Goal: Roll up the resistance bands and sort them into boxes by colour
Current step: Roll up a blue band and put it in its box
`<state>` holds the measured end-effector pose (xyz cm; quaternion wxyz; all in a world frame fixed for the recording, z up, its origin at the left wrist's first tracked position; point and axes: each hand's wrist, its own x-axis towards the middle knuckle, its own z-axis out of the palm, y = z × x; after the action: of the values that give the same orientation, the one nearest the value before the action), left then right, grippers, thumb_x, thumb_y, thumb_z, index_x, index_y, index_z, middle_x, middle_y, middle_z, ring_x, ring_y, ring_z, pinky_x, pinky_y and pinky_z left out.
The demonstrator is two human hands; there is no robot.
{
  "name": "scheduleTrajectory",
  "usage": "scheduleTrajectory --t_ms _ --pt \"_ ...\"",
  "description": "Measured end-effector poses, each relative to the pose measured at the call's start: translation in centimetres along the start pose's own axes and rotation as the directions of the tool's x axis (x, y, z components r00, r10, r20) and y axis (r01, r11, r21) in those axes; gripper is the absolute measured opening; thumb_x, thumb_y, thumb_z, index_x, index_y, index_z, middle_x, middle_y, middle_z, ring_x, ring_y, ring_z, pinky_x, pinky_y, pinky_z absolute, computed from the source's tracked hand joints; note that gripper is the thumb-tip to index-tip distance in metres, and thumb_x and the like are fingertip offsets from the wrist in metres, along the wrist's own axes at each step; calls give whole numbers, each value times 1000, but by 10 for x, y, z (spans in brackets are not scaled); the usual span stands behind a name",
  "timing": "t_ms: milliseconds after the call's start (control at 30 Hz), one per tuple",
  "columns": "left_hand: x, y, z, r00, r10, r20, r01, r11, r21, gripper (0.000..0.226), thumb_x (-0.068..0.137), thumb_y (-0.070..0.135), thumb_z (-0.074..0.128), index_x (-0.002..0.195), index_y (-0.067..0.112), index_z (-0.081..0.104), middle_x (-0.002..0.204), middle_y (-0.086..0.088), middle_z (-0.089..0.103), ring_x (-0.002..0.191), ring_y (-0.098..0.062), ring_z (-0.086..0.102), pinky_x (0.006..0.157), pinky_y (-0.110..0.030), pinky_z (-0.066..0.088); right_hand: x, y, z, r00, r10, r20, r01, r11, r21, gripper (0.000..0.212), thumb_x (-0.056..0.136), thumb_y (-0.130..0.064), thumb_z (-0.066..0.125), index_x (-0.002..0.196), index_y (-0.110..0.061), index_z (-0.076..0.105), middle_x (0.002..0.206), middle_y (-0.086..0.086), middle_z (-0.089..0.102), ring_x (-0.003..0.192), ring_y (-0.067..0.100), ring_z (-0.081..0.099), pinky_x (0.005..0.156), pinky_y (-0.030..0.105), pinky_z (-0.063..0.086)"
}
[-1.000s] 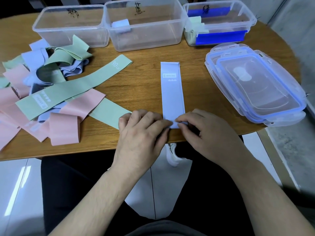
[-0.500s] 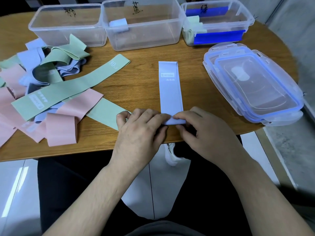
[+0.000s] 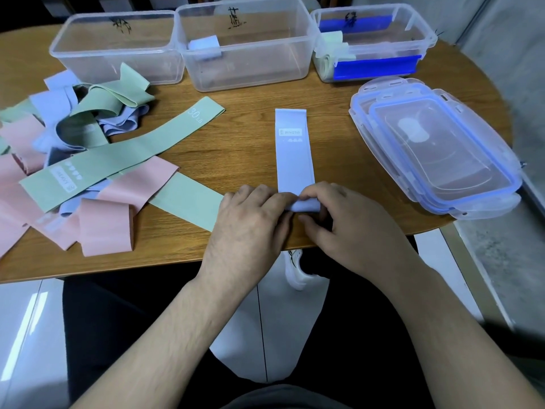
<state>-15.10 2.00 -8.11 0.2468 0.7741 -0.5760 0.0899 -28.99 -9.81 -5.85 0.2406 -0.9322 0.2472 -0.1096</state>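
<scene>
Down at the near edge of the table (image 3: pixel 244 143), both hands are on the lavender band (image 3: pixel 293 152). The left hand (image 3: pixel 250 228) has its fingers curled over the band's near end, and the right hand (image 3: pixel 348 228) pinches the small roll (image 3: pixel 305 206) formed there, thumb tucked under, fingertips on top. The two hands are touching at the roll, just below the centre of the frame. The rest of that band lies flat on the wood, running straight away from the hands, with a white printed label near its far end.

Off to the left of the frame sits the loose pile of bands (image 3: pixel 73 160): pink, green and lavender ones overlapping, with one long green band (image 3: pixel 124 160) stretched diagonally across the top, marked 30 LB at its far end. A pink band (image 3: pixel 106 231) lies folded at the pile's near edge.

On the right, a stack of clear lids (image 3: pixel 436 154) with blue rims rests on the table.

Along the far edge, three clear boxes stand in a row. The left box (image 3: pixel 118 48) shows nothing inside. The middle box (image 3: pixel 247 42) holds one lavender roll (image 3: pixel 205 47). The right box (image 3: pixel 371 42) holds rolled green bands (image 3: pixel 330 54) and has blue parts along its sides.
</scene>
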Motion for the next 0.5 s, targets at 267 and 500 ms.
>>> scheduleTrajectory --t_ms 267,500 --pt "4 -2 0 1000 -6 23 7 999 -53 20 94 27 57 107 18 69 91 -1 67 78 -27 56 70 -47 48 5 2 -2 1000 7 6 -7 1000 -19 20 97 -30 57 117 -28 58 95 -17 50 84 6 50 67 26 40" --pt "-3 3 -8 999 45 28 -43 998 -50 22 94 27 55 107 19 71 88 0 66 75 -27 56 68 -44 47 -7 0 -5 1000 -5 24 6 1000 -24 21 98 -31 57 118 -28 59 96 -17 51 84 4 47 68 22 39"
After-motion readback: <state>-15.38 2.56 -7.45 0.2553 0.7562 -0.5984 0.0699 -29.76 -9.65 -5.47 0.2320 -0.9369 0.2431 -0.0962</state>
